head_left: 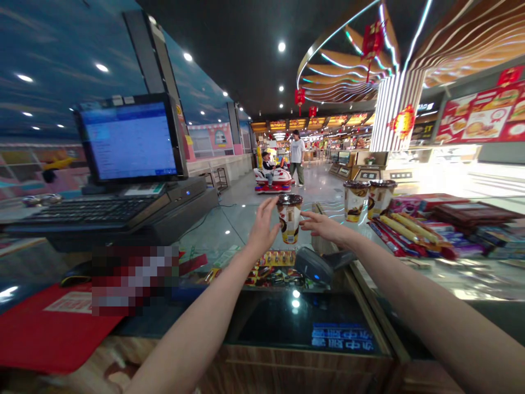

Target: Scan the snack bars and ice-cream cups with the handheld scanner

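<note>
A brown, white and yellow cup [290, 221] with a dark lid stands upright over the glass counter, between my two hands. At its left side is my left hand [263, 223], with fingers stretched and thumb apart, close against the cup. From the right, my right hand [327, 226] points its extended fingers at the cup's side. Whether either hand touches it, I cannot tell. Just below my right hand lies a dark barcode scanner [315, 265]. Two similar cups, one in front [355, 202] and one behind [381, 198], stand farther right.
A monitor [129, 141] and black keyboard [88, 212] occupy the left side. A red mat [45, 334] lies below them. Packaged snacks [414, 232] cover the right counter, and small packs show under the glass. Beyond, a person [297, 156] stands beside someone on a ride-on car [274, 178].
</note>
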The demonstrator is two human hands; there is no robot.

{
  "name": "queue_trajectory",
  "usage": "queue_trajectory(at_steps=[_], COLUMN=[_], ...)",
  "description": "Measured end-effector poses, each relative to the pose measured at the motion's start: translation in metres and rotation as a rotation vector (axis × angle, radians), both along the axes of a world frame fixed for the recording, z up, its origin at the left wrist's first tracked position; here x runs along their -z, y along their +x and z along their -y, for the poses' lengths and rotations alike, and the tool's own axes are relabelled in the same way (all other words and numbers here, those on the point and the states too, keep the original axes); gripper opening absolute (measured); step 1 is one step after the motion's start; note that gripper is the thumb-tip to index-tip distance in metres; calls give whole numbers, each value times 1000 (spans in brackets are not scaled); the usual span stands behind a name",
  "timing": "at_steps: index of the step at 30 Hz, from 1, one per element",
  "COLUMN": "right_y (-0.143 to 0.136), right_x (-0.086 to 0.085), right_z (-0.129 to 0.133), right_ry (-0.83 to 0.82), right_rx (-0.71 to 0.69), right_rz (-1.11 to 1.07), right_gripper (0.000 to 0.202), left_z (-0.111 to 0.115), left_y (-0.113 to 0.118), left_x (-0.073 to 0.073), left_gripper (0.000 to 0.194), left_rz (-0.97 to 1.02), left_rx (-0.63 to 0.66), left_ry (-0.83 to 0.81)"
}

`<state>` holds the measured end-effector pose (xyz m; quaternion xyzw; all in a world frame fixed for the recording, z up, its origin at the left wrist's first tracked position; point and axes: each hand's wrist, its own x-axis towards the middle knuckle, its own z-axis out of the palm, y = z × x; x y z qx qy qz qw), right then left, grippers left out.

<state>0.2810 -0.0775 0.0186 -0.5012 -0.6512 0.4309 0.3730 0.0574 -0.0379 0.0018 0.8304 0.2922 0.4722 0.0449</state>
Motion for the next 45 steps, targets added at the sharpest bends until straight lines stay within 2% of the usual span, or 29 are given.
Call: queue_trajectory(at_steps=[3,6,10,14,19,25,32,38,45], right_y=[4,5,-1,-11,-27,-63,-118,-165,-211], right_x=[-5,-14,-27,-36,-40,-44,-50,-46,-42], right_z=[2,7,14,17,15,3,-10,-25,-48], right_ry=[-22,-24,0,31,28,-31,-57,-25,20], right_rx=[21,25,66,81,59,12,-33,-5,0], right_rz=[-100,-183,-180,-81,-69,-73,-53,-67,-65], right_gripper=[56,58,70,69,70,72,78,79,78], left_z=[-3,-6,-8,-10,-14,-10,-13,-19,-36], left_y=[2,2,1,0,-10,-45,-95,-128,-165], left_x=[8,11,6,1,-2,-10,-12,-15,-21], left_gripper=[76,71,67,66,68,73,77,76,85], left_rz=[156,234,232,191,223,235,277,365,440], left_rx=[42,112,163,205,176,62,35,-5,-71], left_ry=[-228,-351,-377,-357,-334,-441,-449,-467,-546])
